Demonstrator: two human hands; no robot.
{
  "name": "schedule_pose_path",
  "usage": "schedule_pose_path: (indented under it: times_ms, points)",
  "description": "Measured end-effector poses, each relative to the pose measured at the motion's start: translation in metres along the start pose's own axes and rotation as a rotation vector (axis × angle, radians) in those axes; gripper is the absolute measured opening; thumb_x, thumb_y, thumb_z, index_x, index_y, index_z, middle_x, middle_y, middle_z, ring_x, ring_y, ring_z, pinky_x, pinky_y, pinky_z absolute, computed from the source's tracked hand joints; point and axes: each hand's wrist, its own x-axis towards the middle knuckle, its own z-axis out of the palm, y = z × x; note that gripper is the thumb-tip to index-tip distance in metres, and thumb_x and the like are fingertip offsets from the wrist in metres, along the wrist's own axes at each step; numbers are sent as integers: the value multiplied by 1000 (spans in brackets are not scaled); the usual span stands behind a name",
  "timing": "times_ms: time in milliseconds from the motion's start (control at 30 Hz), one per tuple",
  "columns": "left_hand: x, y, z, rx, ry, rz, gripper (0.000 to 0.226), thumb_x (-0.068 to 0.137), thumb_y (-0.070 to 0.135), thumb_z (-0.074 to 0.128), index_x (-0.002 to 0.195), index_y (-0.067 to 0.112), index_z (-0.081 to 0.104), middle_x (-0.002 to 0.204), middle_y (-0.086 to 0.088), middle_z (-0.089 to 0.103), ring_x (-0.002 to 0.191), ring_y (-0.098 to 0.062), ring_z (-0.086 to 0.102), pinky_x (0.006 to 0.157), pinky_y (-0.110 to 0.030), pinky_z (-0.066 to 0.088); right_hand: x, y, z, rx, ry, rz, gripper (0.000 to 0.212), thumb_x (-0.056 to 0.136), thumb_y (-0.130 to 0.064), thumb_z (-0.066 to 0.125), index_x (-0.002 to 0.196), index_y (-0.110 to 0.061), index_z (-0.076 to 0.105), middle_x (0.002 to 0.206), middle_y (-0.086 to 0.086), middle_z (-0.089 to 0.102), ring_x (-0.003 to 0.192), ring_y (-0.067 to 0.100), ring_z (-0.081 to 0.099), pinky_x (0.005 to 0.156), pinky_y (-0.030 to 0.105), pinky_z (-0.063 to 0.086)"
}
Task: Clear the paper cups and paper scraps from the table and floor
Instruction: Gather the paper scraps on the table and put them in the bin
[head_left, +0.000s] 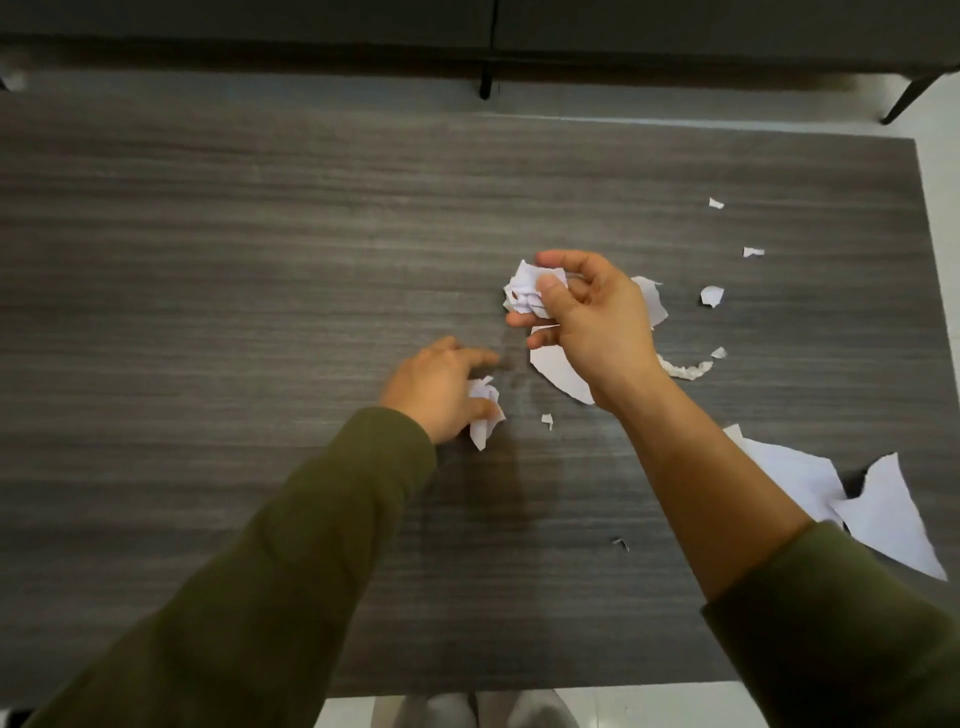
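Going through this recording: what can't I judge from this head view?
- Floor: the table hides nearly all of it, so scraps there cannot be told.
- Flat scrap: partly under the right hand, which grips a paper ball.
- Torn sheets: partly behind the right forearm.
- Crumpled wad: the left hand covers part.
- Cups: none in frame.
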Motion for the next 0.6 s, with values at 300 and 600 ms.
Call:
schedule_pose_path:
  times_ms: [300, 600]
  points:
    - [-5, -11, 36, 73, 76, 106, 20, 85, 25, 62, 104, 19, 63, 98, -2, 49, 91, -26, 53, 74, -32, 42, -9, 46, -15, -130, 94, 165, 21, 96, -4, 38, 88, -20, 49, 96, 13, 54, 43, 0, 55, 40, 14, 40]
    - [-6, 17, 0, -835, 190, 19, 23, 78, 3, 70, 74, 23, 59, 63, 4, 52, 49, -4, 47, 54, -19, 42, -20, 61, -20, -134, 123, 166, 19, 94, -6, 48, 97, -20, 60, 106, 13, 66, 62, 6, 67, 60, 28, 58]
